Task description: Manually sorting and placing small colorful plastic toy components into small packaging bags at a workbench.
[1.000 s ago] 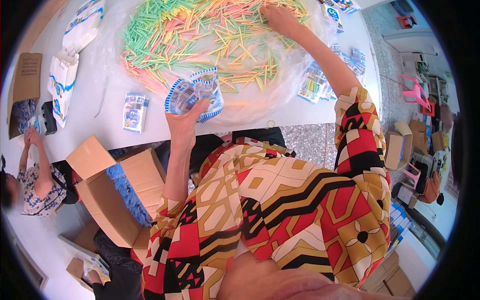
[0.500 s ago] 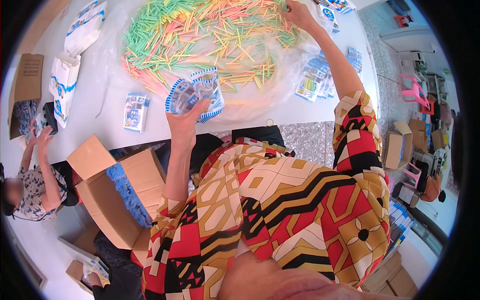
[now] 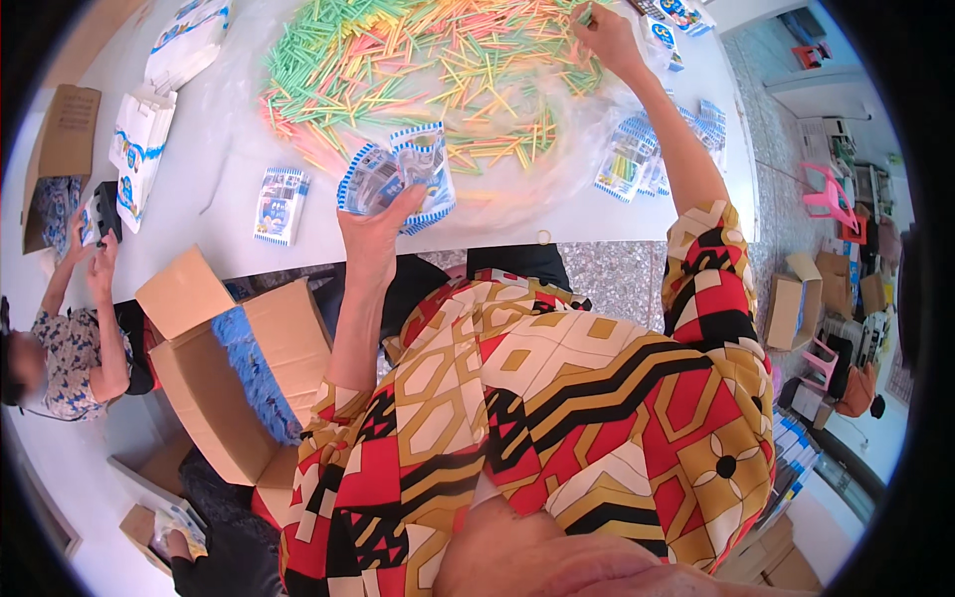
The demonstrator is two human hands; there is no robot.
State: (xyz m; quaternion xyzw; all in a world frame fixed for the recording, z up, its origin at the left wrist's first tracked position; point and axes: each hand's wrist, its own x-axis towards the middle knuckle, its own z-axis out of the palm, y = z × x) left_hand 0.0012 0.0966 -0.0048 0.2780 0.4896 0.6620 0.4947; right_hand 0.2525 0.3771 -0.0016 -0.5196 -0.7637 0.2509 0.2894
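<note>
My left hand [image 3: 373, 234] grips a clear plastic bag [image 3: 433, 184] with blue-striped edges, its mouth gaping, near the front of the table. The thumb lies across its front. A heap of thin coloured sticks [image 3: 328, 75], green, yellow, pink and orange, spreads over clear plastic sheeting beyond the bag. At the heap's far right edge is my right hand [image 3: 609, 40], fingers pinched together around what look like small green sticks. Bags filled with sticks [image 3: 627, 164] lie beside my right forearm. A stack of flat blue-and-white bags [image 3: 282, 206] rests left of my left hand.
White paper bags [image 3: 142, 149] stand at the table's left. A cardboard box [image 3: 204, 398] with blue contents sits open below the table edge. Another person [image 3: 85, 348] at far left handles a dark object. More packets [image 3: 665, 40] lie at the far right corner.
The view has shifted slightly, so the table sits a little further right. My right hand has lifted slightly with its fingers pinched; my left hand still holds the bag.
</note>
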